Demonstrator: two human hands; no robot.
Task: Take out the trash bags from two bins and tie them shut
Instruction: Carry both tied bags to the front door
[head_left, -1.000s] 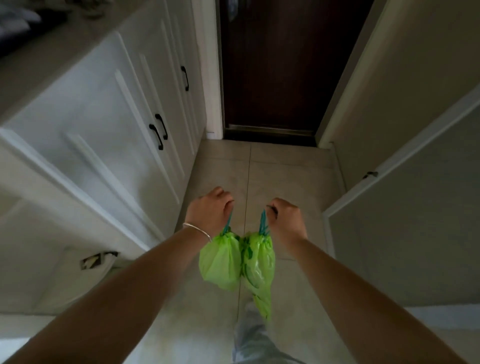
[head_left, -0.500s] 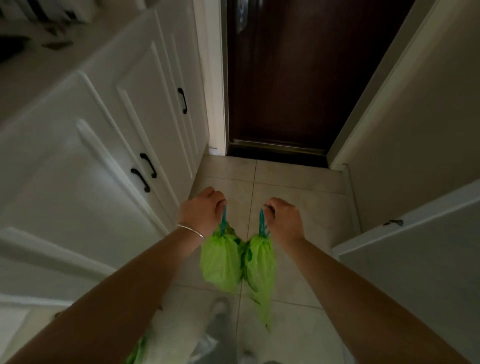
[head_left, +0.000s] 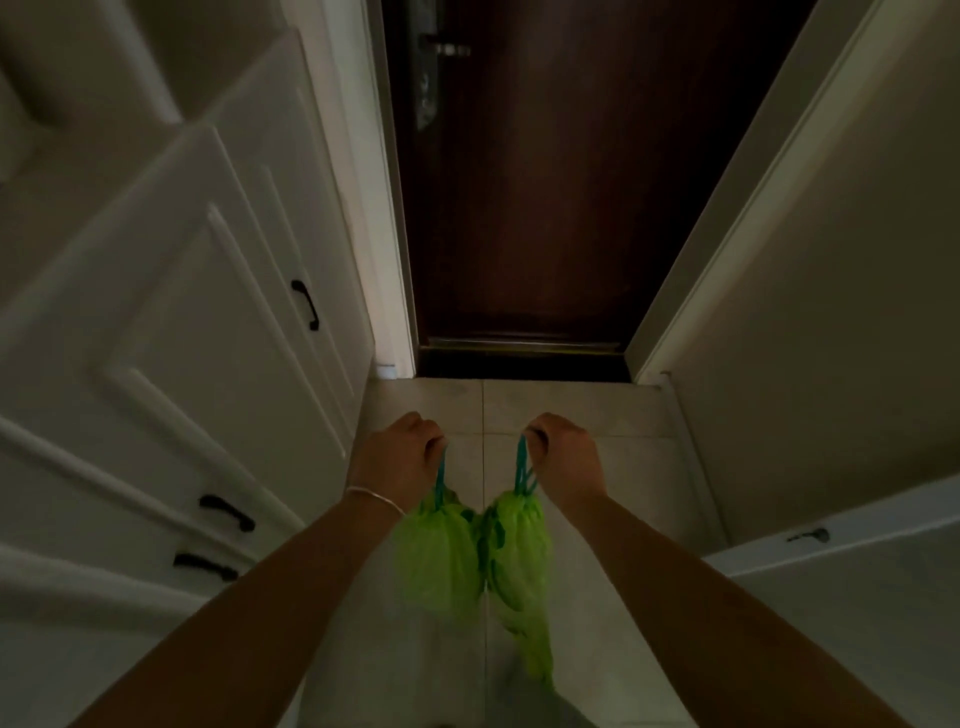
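i see my left hand (head_left: 397, 457) curled tight on the teal drawstring of the left green bag (head_left: 436, 556), which hangs straight down below the fist with its long axis vertical, cinched neck up, short of the dark door (head_left: 545, 208). my right hand (head_left: 563, 457) is clenched the same way on the right green bag (head_left: 519, 566), hanging just beneath it, longer, its tail pointing down, the two bags touching side by side. the white cabinet (head_left: 197, 312) hems the left of the door, a pale wall (head_left: 805, 312) the right, with bare tiled floor (head_left: 519, 405) running between them up to the door's threshold.
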